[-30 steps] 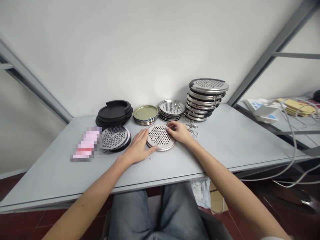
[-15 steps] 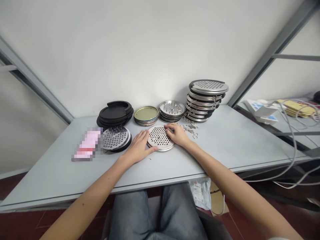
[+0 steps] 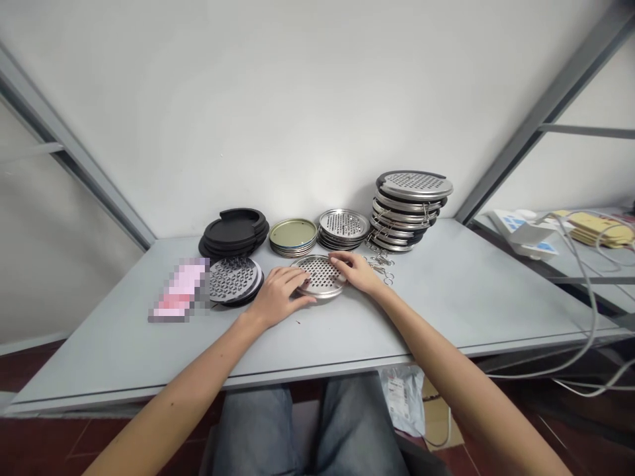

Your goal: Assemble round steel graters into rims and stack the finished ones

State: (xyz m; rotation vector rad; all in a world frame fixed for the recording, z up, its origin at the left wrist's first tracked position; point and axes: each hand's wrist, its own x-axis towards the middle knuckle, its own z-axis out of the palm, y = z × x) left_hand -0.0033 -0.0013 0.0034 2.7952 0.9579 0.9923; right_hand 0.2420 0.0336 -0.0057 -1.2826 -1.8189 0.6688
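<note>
Head view: both hands [image 3: 280, 296] [image 3: 358, 272] clasping perforated disc [image 3: 320, 274], near rim hidden under fingers.

Left hand [image 3: 278, 294] and right hand [image 3: 358, 272] grip perforated metal disc [image 3: 320, 276] on grey table [image 3: 446, 297].

The perforated disc [image 3: 320, 274] under the fingers is showing bright, glossy metal. The stacked grater plates [image 3: 411, 206] are gleaming like polished steel, edged in matt black plastic. The black lids [image 3: 234, 233] are looking dull and rubbery. The tin lids [image 3: 293, 235] are carrying a gold lacquered sheen. The counter [image 3: 471, 291] is appearing smooth, matt grey.
</note>
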